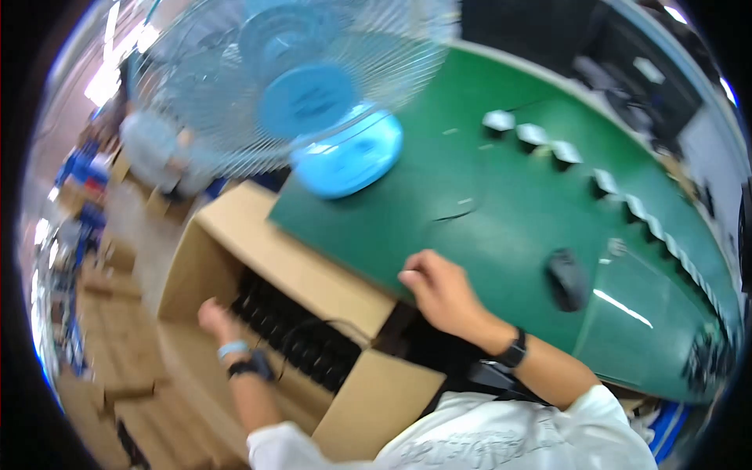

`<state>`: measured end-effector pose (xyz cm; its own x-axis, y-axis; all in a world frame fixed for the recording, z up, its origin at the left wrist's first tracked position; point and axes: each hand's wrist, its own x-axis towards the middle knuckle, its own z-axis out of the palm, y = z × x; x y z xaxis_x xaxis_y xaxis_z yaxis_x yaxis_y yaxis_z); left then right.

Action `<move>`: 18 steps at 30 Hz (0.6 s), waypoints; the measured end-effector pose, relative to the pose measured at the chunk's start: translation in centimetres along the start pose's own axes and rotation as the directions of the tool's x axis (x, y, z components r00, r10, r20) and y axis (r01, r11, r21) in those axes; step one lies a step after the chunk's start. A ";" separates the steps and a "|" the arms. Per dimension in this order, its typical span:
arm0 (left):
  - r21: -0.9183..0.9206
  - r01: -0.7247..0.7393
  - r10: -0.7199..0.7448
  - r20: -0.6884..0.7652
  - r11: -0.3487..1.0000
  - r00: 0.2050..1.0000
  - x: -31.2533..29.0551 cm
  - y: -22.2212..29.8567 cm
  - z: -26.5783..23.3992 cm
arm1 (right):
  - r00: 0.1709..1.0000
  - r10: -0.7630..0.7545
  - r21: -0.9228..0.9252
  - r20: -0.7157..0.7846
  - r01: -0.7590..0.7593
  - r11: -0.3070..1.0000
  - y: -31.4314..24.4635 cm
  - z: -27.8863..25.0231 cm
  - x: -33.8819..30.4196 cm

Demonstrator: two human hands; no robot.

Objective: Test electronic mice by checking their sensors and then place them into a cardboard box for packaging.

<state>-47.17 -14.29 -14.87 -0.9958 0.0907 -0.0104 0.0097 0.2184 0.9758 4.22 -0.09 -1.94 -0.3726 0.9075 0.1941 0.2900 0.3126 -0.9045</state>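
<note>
left hand (217,317): blurred, grip unclear | right hand (446,294): fingers (421,262) curled | forearms (254,401): spread apart

The upper edge cuts off the blue fan (309,102), the left hand (218,319) is blurred, and the dark items (270,316) in the carton (380,403) are indistinct.

Upper-left lamps (102,82) are overexposed; a streak is reflected in the clear sheet (627,341); outer areas are curved and blurred.
</note>
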 end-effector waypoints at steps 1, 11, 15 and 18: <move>-0.124 -0.092 0.100 0.055 0.988 0.994 -2.3 3.6 1.5 | 0.999 0.053 0.063 0.010 -0.053 0.997 0.3 -0.9 1.3; -0.684 -0.518 0.722 0.671 0.513 -0.171 -39.5 23.3 7.2 | 0.942 -0.160 -0.787 -0.296 -0.145 0.600 10.8 -11.1 20.3; -0.672 -0.478 0.675 0.711 0.566 -0.200 -43.3 22.9 10.0 | 0.941 -0.115 -0.765 -0.318 -0.184 0.617 8.6 -12.5 19.4; -0.501 -0.368 0.571 0.813 0.783 0.109 -43.4 21.9 12.7 | 0.994 -0.113 -0.362 -0.007 0.103 0.926 4.4 -14.2 13.0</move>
<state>-2.63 -1.13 4.14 -0.0289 0.9250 0.3788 0.3284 -0.3491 0.8776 13.21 17.03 2.05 -0.3967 0.8682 0.2982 0.5496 0.4848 -0.6804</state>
